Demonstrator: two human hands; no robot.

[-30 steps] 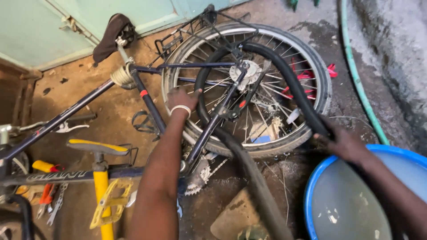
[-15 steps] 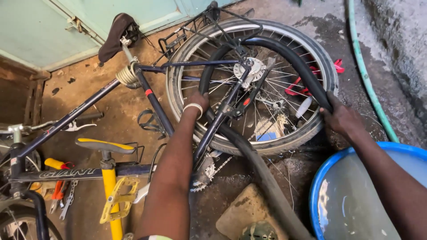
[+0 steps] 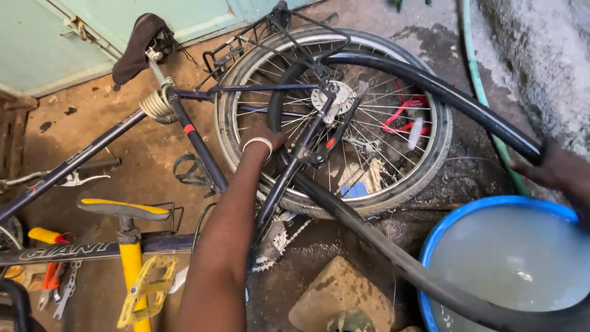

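Both hands grip the tube (image 3: 393,74), left hand (image 3: 270,138) mid-frame, right hand (image 3: 544,169) at right; spokes (image 3: 375,132) may snag it.

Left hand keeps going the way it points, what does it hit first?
Likely the rear wheel: the left hand reaches up into its spokes beside the inner tube. Depth is unclear; the hub lies just beyond.
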